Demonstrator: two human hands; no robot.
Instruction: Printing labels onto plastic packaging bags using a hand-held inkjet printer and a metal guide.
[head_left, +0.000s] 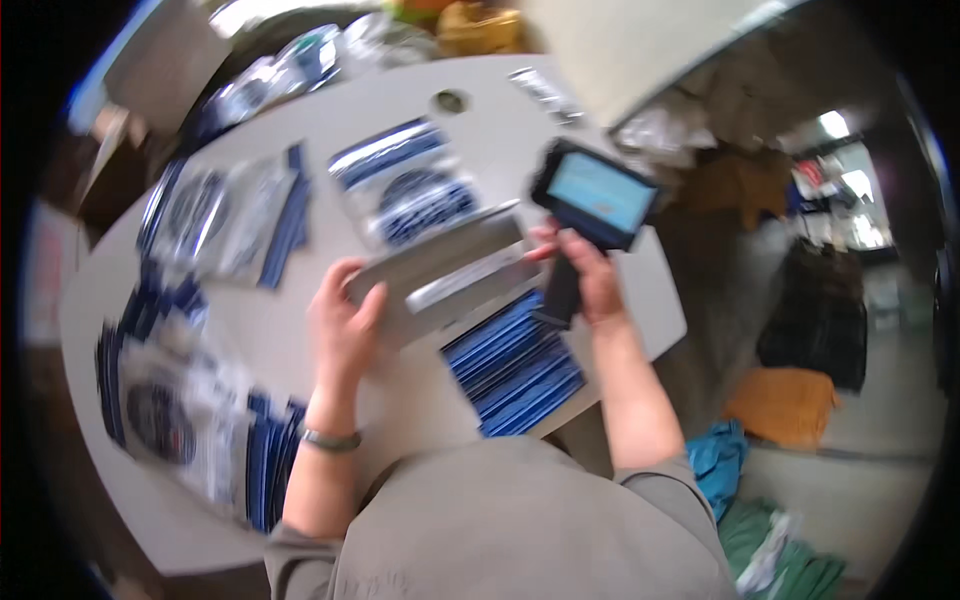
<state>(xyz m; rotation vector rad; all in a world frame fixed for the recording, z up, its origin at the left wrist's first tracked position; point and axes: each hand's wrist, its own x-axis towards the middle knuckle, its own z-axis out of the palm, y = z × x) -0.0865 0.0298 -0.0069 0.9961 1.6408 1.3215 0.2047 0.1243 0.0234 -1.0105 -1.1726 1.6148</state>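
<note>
My left hand grips the left end of a grey, flat, rectangular tray-like piece, its thumb on top. A pale strip lies along the piece's middle. In my right hand is a black handheld device with a lit screen, its dark handle under my fingers. The device is beside the right end of the grey piece; blur hides whether they touch. Just below them lies a row of blue folded packets. Beyond the grey piece, a clear plastic packet with blue print lies flat on the white table.
Clear bags with blue edges lie in piles at the far left and near left. A small clear packet rests by the table's far edge, near a round hole. Right of the table, orange-brown cloth and green cloth lie low down.
</note>
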